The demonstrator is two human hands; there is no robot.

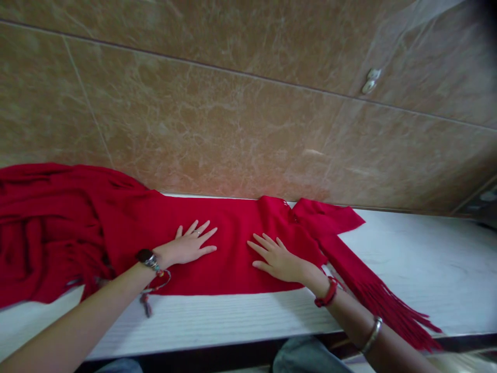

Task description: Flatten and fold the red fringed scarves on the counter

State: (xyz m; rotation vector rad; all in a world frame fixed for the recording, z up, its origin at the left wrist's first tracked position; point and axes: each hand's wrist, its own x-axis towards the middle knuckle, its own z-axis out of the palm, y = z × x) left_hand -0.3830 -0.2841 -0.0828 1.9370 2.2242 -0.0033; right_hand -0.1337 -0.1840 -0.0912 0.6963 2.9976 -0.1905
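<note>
A red fringed scarf (231, 259) lies spread along a white surface. My left hand (190, 246) rests flat on its middle stretch, palm down with fingers apart. A little to the right, my right hand (277, 259) also lies flat on the red cloth, fingers stretched out. Neither hand grips anything. Under and beyond the right hand the cloth is wrinkled and folded over. From there a narrower strip with long fringe (396, 305) hangs toward the front edge. Loose red fabric (50, 217) is heaped at the left; whether it is all one piece I cannot tell.
The white tabletop (419, 254) is long and narrow, with a dark front edge close to my legs (306, 356). A brown marbled tile wall (217, 119) rises right behind it. Two small pale fittings (371, 81) sit on the wall at the upper right.
</note>
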